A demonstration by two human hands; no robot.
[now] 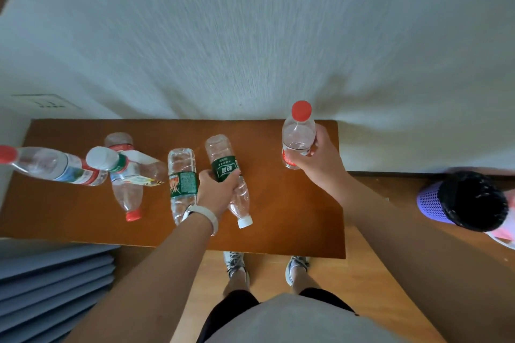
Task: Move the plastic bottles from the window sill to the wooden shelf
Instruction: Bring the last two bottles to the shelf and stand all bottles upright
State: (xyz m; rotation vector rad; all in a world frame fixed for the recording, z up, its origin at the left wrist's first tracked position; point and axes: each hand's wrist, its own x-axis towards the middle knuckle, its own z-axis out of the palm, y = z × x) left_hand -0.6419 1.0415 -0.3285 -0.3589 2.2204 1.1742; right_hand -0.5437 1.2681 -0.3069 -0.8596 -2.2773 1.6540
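Observation:
A brown wooden shelf (292,220) runs along the white wall. My left hand (216,192) grips a green-labelled clear bottle (225,170) with a white cap that lies on the shelf. My right hand (317,153) holds an upright red-capped bottle (298,131) at the shelf's back right. Beside the left hand lies another green-labelled bottle (182,172). Further left a red-capped bottle (126,192) lies flat, and two bottles stand upright: a white-capped one (111,161) and a red-capped one (47,164).
A purple mesh waste bin (462,200) with a black liner stands on the wooden floor to the right. Grey folded panels (53,287) sit at the lower left. My feet (237,264) are just under the shelf's front edge.

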